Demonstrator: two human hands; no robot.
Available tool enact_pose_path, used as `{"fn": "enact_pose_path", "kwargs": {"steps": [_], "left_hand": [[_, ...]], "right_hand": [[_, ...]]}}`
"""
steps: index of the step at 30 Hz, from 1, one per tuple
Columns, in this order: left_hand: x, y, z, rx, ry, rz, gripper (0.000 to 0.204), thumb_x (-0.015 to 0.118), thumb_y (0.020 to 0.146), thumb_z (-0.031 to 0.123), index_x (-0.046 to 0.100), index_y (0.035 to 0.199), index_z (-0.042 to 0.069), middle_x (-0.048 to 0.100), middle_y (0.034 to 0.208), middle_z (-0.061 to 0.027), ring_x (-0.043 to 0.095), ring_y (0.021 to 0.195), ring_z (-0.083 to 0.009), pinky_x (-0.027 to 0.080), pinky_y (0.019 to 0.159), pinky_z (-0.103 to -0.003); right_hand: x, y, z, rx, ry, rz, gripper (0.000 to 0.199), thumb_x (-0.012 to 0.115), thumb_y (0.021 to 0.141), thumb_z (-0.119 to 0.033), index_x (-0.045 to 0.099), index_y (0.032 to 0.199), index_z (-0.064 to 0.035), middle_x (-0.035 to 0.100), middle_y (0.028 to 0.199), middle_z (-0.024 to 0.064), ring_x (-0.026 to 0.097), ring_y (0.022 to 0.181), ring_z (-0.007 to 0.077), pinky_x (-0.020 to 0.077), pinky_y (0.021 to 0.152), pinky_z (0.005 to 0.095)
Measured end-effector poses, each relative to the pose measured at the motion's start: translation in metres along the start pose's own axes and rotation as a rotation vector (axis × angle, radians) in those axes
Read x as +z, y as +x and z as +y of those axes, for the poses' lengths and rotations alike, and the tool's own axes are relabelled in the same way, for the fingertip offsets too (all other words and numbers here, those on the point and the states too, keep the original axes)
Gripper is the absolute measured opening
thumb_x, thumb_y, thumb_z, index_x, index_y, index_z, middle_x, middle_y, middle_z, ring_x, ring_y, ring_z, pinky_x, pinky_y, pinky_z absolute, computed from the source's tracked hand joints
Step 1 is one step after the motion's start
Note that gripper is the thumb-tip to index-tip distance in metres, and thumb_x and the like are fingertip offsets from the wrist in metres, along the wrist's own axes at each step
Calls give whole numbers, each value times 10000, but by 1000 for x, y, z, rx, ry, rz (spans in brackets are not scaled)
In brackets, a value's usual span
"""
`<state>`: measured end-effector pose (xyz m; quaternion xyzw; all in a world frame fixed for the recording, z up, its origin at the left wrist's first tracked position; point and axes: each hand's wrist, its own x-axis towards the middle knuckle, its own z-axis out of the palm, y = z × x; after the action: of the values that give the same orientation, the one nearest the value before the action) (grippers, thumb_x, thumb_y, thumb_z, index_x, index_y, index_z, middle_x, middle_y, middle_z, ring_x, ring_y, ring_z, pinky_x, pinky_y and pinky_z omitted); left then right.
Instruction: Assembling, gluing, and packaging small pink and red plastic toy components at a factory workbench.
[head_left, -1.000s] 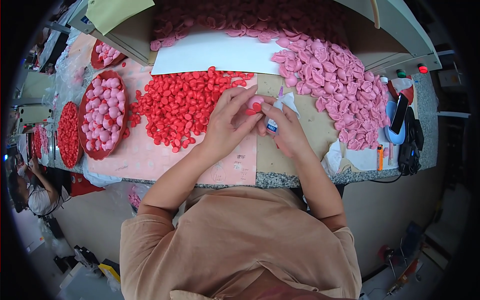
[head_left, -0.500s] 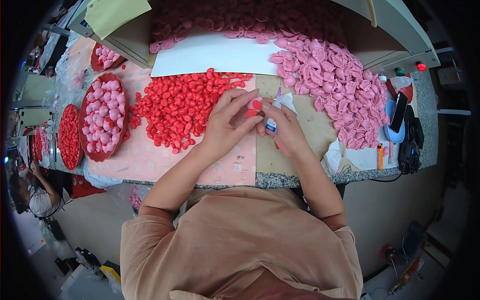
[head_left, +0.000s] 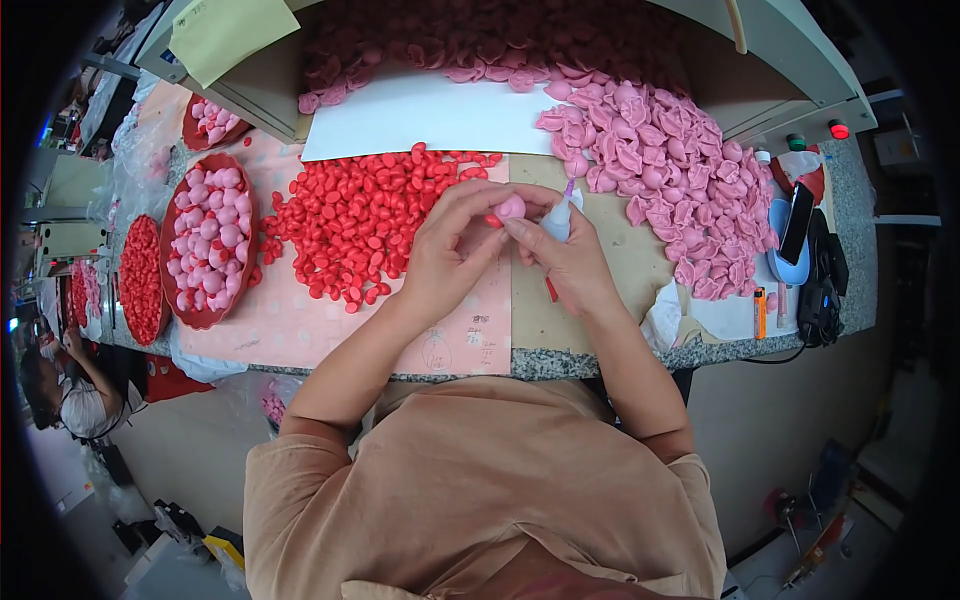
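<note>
Between the fingertips of my left hand is a small pink ball, with a red oval piece at its left side. My right hand grips a small squeeze bottle with a thin purple nozzle that points up and away. Its thumb and fingertips also reach to the ball from the right, and both hands nearly meet over the table's middle. A heap of glossy red oval pieces lies just left of my hands. A large pile of pink petal-shaped pieces spreads to the right.
On the left stand a red tray of pink balls and another of red pieces. White paper lies beneath the grey cabinet opening. At right are a phone, an orange lighter and crumpled tissue. Another person sits far left.
The pink ball has been turned, so the red ovals that faced up now show only at its left side. The bottle has tipped more upright in my right hand.
</note>
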<state>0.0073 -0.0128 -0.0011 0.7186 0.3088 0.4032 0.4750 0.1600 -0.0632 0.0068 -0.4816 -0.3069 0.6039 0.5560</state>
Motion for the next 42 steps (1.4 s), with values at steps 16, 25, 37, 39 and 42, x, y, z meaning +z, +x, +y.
{"fn": "enact_pose_path", "kwargs": {"steps": [16,25,37,39,42], "left_hand": [[0,1,6,-179,-426,-86,480,544,856,-13,384,1308,13,458,1292,-122,474,1175,-193,399,988,-327],[-4,3,1,-308,-596,-92,472,562,878,30,378,1313,26,492,1258,-121,479,1159,-184,404,971,-309],[-2,1,-4,-296,-503,-97,394,545,906,73,435,1281,30,554,1170,-94,538,1082,-178,495,856,-303],[-4,2,-3,-309,-546,-109,393,547,906,80,434,1279,31,552,1170,-98,539,1081,-179,495,862,-308],[-4,2,-3,-292,-512,-104,389,549,905,79,436,1274,32,548,1172,-102,542,1075,-178,494,870,-312]], "right_hand": [[-4,1,14,-471,-527,110,331,666,778,12,510,1063,-50,502,946,7,476,740,53,399,666,191],[-3,1,15,-528,-546,90,322,675,744,39,537,1024,-45,465,1035,19,469,740,57,400,666,198],[0,-1,3,-505,-578,92,408,667,763,16,574,1154,-58,494,1093,26,463,708,51,407,695,184],[0,-1,3,-475,-559,92,413,666,766,13,574,1162,-59,500,1095,26,461,710,50,406,694,182],[-2,-1,4,-461,-547,92,395,664,768,11,582,1148,-56,511,1100,24,456,714,48,405,693,181]]}}
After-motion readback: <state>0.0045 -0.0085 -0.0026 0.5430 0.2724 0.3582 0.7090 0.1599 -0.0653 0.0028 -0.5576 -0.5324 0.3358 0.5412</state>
